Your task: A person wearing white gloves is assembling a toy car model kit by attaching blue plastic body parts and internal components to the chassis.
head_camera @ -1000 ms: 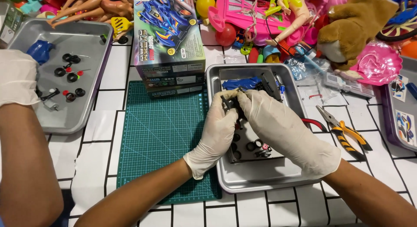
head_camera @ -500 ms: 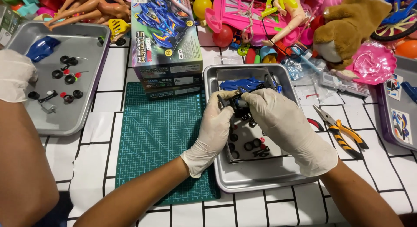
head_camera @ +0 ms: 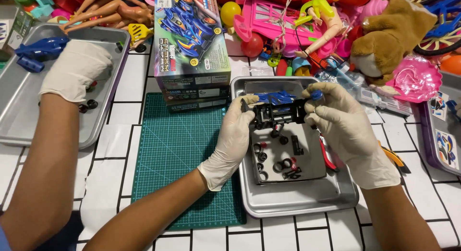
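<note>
both gloved hands hold a black toy car chassis (head_camera: pixel 278 113) over the metal tray (head_camera: pixel 297 203) near the middle of the worktop (head_camera: pixel 422 193). the left hand (head_camera: pixel 235 131) has its grip clamped on the chassis's left end, the right hand (head_camera: pixel 338 119) on its right end, pinching a small blue part (head_camera: pixel 316 94). another person's gloved hand (head_camera: pixel 74 68) rests in a second tray (head_camera: pixel 19 112) at the left edge.

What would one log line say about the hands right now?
left hand: holds black toy car frame | right hand: holds frame, blue piece at fingertips | over metal tray
</note>
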